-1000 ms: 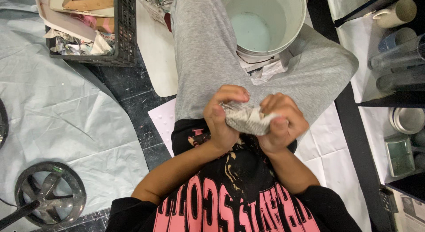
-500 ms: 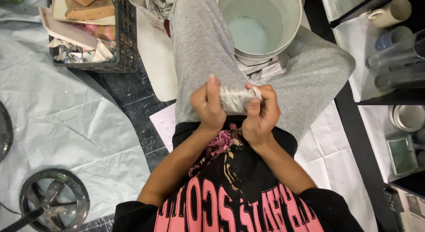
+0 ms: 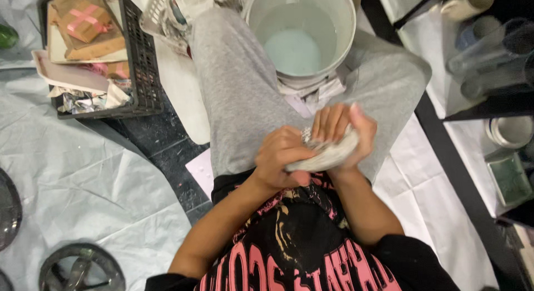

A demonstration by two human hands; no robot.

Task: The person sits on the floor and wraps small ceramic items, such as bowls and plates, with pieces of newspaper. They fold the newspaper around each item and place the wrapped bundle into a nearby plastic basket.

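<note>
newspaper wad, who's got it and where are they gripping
Both hands hold the crumpled newspaper wad: the left hand closes over its left end, and the right hand wraps its right end, fingers over the top.

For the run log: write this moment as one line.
left hand: grips paper wad | right hand: wraps same wad | over lap, grey trousers | white bucket ahead, pale liquid inside

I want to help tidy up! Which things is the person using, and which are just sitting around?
In use:
left hand
right hand
wad of newspaper, squeezed between both hands

Lying about:
white bucket
black crate
small brown box with pink ribbon
</note>
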